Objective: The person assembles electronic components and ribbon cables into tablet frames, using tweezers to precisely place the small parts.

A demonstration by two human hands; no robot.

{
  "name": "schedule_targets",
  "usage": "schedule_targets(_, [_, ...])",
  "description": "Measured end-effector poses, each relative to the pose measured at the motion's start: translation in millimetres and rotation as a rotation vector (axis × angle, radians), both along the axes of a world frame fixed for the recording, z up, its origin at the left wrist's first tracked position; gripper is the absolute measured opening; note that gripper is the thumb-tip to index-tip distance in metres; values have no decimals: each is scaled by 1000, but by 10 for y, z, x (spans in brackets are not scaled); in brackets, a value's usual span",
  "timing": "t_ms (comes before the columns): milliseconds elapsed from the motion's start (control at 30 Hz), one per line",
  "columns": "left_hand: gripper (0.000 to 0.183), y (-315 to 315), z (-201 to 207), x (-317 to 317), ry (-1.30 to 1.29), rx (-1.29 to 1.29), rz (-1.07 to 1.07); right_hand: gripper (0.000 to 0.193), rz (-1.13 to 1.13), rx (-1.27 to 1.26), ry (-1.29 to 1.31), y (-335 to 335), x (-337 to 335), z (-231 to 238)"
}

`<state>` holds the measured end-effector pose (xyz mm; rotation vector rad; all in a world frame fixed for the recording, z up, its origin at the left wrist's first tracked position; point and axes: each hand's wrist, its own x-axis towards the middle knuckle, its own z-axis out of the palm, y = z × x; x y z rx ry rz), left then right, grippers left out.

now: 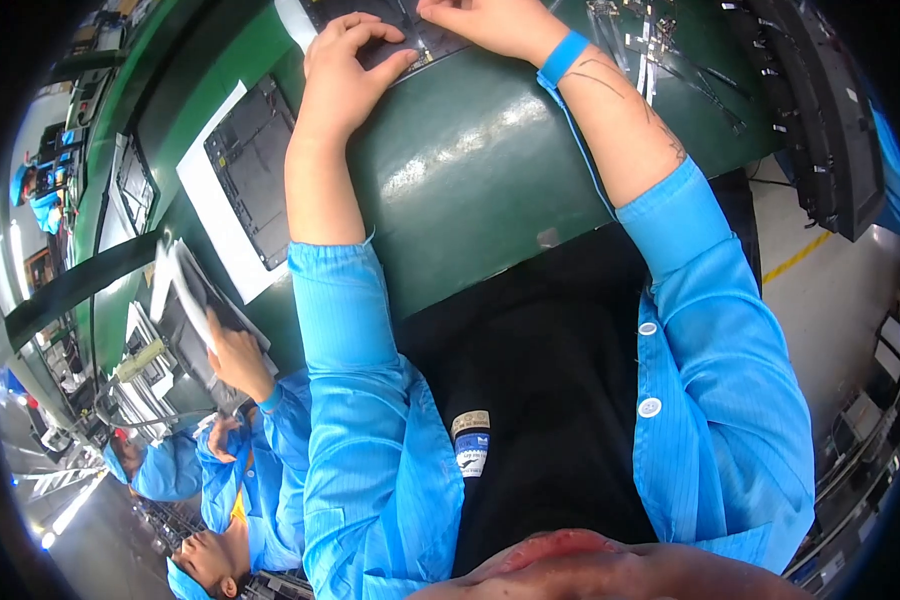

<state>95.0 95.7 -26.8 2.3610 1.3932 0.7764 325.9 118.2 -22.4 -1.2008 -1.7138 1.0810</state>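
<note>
Presently we find both hands at twelve o'clock on the dark flat device (395,30), cut off by the frame's top edge. Our left hand (345,70) lies flat with fingers spread, apparently pinning it; our right hand (485,20) presses beside it, grip unclear. Bare green bench (470,170) below leaves room. Another dark panel (255,170) rests on white paper at ten o'clock.
</note>
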Motion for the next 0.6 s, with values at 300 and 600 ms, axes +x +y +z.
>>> schedule_targets(300, [29, 32, 90, -29, -17, -56, -6, 14, -10, -14, -2, 1, -3, -1])
schedule_targets(600, [24, -116, 426, 181, -212, -265, 59, 15, -12, 17, -18, 13, -5, -36])
